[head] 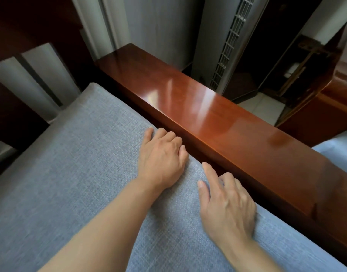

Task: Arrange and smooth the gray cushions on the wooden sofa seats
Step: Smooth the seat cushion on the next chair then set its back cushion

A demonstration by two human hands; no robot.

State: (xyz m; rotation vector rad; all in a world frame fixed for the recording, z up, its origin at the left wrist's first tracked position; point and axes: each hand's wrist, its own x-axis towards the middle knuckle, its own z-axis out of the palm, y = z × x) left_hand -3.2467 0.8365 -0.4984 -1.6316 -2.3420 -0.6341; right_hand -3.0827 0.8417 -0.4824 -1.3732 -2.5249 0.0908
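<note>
A gray cushion fills the near and left part of the view, lying flat on the seat with its right edge running along a polished wooden armrest that crosses the scene from far left to near right. Both of the person's hands lie on that right edge of the cushion, just beside the armrest. The left hand sits farther away, palm down, thumb stretched out flat on the fabric and the fingers curled over the cushion's edge, their tips hidden in the gap between cushion and wood. The right hand is nearer, also palm down; its thumb and forefinger lie straight on the fabric, pointing away, while the other fingers bend down over the edge toward the armrest. Whether either hand truly grips the edge cannot be told. Beyond the armrest stands a tall white air conditioner with a slatted grille, and a pale blue cushion shows at the right edge past the wood.
</note>
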